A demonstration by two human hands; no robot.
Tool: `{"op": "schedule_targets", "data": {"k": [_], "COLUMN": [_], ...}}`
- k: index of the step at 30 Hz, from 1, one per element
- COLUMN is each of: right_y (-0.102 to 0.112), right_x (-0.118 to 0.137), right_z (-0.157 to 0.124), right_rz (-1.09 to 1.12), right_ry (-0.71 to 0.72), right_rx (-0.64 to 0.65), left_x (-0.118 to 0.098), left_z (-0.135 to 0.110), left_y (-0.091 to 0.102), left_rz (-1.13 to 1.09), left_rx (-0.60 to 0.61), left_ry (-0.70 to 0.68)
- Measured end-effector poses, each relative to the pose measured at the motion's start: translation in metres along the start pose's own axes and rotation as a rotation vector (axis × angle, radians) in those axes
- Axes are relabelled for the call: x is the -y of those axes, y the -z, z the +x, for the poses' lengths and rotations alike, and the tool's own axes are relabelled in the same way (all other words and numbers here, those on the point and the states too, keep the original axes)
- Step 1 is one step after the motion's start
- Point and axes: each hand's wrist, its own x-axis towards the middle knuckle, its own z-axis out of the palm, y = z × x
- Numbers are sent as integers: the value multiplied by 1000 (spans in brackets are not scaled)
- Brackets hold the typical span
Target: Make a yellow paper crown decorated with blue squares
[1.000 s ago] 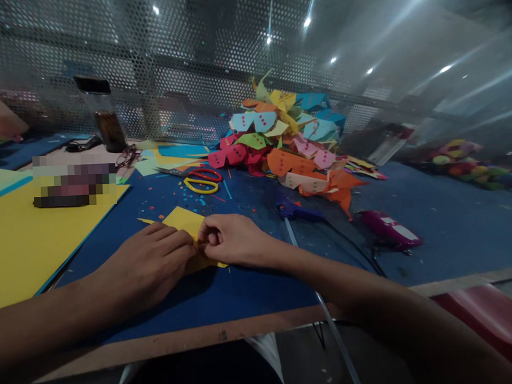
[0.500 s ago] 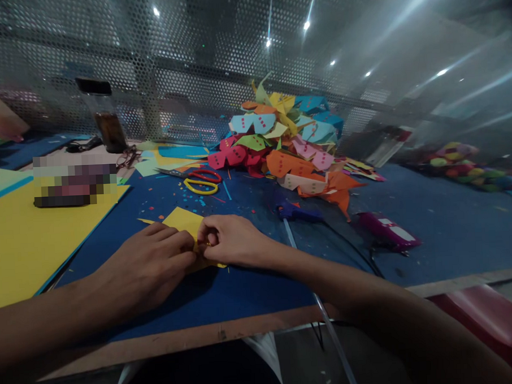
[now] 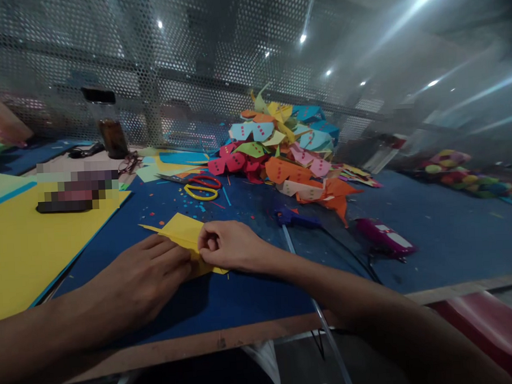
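Observation:
On the blue tabletop in front of me lies a folded piece of yellow paper (image 3: 181,225). My left hand (image 3: 151,273) rests over its left part, fingers together and pressed on the sheet. My right hand (image 3: 230,247) is closed in a pinch at the paper's right side, thumb against a curled forefinger. Its fingertips meet the folded layers close to the left fingertips. The hands cover much of the paper's lower part, while a thin yellow point sticks out at the left. Beyond it lie scissors (image 3: 201,188) with red and yellow handles.
A blue glue gun (image 3: 297,218) with a long clear glue stick lies right of my hands. Behind it is a heap of coloured folded-paper shapes (image 3: 289,165). A purple object (image 3: 385,236) is farther right. Yellow sheets (image 3: 25,253) and a dark-lidded bottle (image 3: 111,130) stand left.
My left hand has shifted slightly left and down, away from the right fingertips, so more of the folded yellow paper shows. The whole view has also moved slightly.

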Motion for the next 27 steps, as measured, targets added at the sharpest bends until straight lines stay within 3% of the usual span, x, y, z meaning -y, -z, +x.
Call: {"op": "schedule_targets", "data": {"k": [13,22,27], "right_y": [-1,-3,-3], "right_x": [0,-2,-3], "right_z": [-1,0,0], "right_rz": [-12,3,13], "right_ry": [-6,-10,-15], "right_rx": [-16,-27,-32], "left_x": [-3,-4,-6], "left_z": [-3,-1,-2], "left_y": [1,1,0], "left_rz": [38,25,49], "left_rx": [64,-5,36], "left_ry": [28,2,16]}}
